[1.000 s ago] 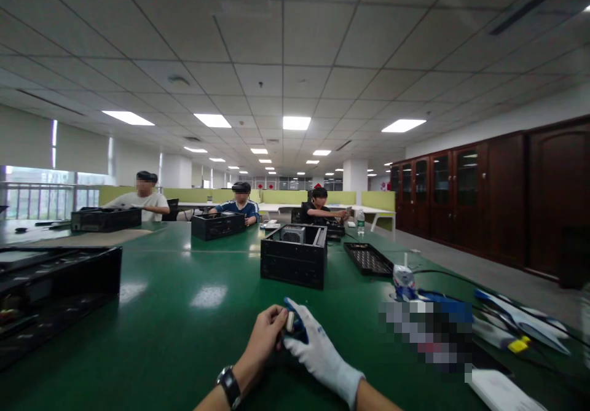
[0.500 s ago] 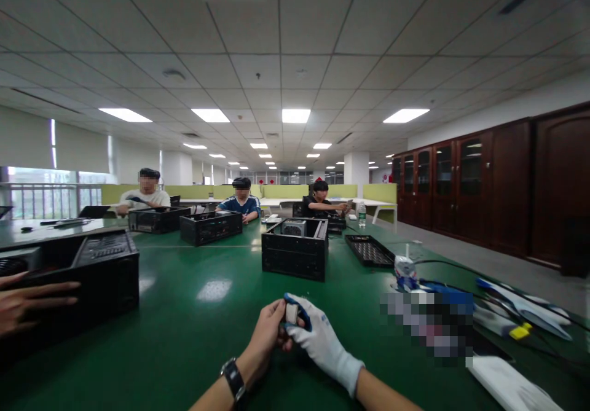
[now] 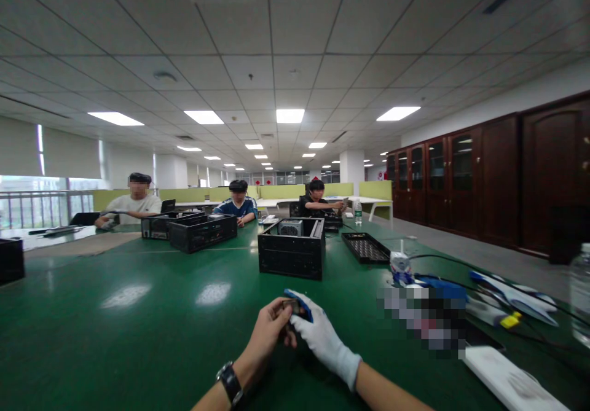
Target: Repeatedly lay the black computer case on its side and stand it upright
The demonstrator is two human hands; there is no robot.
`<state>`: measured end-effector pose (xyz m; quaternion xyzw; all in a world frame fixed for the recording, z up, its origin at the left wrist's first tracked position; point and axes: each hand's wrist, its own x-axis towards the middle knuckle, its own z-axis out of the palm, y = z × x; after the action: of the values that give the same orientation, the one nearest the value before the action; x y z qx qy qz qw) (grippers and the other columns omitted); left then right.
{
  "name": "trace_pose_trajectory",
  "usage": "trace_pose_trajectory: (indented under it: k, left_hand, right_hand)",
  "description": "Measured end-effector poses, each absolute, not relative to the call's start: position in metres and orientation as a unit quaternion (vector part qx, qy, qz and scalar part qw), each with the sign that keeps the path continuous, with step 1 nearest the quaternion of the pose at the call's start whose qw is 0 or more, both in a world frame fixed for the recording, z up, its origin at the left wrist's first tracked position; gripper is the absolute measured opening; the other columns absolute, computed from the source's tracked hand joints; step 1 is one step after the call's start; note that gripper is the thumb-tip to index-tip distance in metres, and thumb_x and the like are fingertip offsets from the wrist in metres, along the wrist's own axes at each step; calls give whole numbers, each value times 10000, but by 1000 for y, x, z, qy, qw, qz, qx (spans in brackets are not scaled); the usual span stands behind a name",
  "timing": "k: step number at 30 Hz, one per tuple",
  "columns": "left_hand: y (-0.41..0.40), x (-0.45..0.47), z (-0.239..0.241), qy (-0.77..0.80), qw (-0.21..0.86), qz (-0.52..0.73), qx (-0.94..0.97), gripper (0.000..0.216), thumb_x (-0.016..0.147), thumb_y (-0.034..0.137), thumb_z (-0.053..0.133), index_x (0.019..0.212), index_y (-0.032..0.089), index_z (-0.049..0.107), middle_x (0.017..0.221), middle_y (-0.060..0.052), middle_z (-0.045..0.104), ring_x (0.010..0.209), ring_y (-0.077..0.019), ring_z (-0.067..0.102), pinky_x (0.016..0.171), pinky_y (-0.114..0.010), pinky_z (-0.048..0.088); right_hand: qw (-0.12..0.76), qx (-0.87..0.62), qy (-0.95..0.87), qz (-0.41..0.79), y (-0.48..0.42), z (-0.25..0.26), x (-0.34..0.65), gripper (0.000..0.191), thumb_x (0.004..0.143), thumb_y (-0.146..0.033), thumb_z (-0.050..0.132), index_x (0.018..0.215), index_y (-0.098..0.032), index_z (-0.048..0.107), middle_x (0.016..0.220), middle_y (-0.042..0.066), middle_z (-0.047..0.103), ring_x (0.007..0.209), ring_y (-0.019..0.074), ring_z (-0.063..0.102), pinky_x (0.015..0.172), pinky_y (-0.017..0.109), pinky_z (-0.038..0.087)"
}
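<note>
Both hands are pinching a small metal part [image 3: 292, 306] together near the bench's [image 3: 152, 331] front edge: bare left hand [image 3: 268, 332] steadying, gloved right hand [image 3: 318, 336] gripping.

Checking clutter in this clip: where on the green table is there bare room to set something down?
The widest bare stretch of the green table lies left of the left hand, reaching back to the black cases. A smaller bare strip lies between both hands and the open black case. It is crowded right of the gloved right hand: cables, tools and a white slab.
</note>
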<state>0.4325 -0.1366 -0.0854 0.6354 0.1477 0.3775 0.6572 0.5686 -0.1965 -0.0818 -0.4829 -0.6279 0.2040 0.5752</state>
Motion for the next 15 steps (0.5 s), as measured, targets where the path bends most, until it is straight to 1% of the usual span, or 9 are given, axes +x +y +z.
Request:
trace_pose_trajectory:
  k: [3, 6, 9, 12, 15]
  left_hand:
    - [-136, 432, -85, 156, 660, 372, 634, 617, 770, 635, 716, 1080, 122, 567, 1034, -132, 694, 491, -124, 649, 423, -178, 385]
    - [-135, 431, -88, 169, 667, 363, 629, 608, 801, 628, 680, 1126, 132, 547, 1001, -119, 698, 516, -144, 670, 430, -175, 401]
    - [-133, 431, -92, 180, 672, 353, 625, 656, 812, 645, 649, 1208, 153, 470, 869, -82, 701, 523, -182, 683, 423, -180, 414]
    - [-134, 431, -93, 186, 668, 354, 627, 682, 835, 660, 612, 1252, 178, 372, 740, -40, 681, 528, -207, 689, 423, -183, 420]
    - [-137, 431, -91, 184, 659, 365, 631, 657, 822, 663, 629, 1204, 202, 359, 751, -23, 675, 527, -206, 687, 420, -183, 413]
  right_hand:
    - [583, -484, -614, 223, -195, -82, 569, 475, 825, -302, 605, 1284, -181, 627, 1210, 102, 688, 1123, 267, 635, 1057, 459, 454]
    - [588, -487, -605, 228, -194, -84, 569, 486, 830, -350, 622, 1284, -179, 626, 1266, 106, 662, 1186, 268, 600, 1104, 464, 404]
    - [596, -479, -596, 246, -195, -84, 568, 503, 850, -411, 620, 1298, -181, 615, 1303, 106, 644, 1219, 271, 579, 1127, 469, 373]
    - [609, -460, -585, 275, -194, -85, 567, 515, 864, -492, 625, 1281, -190, 627, 1289, 102, 652, 1210, 278, 586, 1117, 470, 383]
    - [621, -445, -572, 297, -193, -85, 566, 529, 835, -536, 660, 1227, -182, 660, 1246, 111, 672, 1130, 288, 625, 1063, 473, 432]
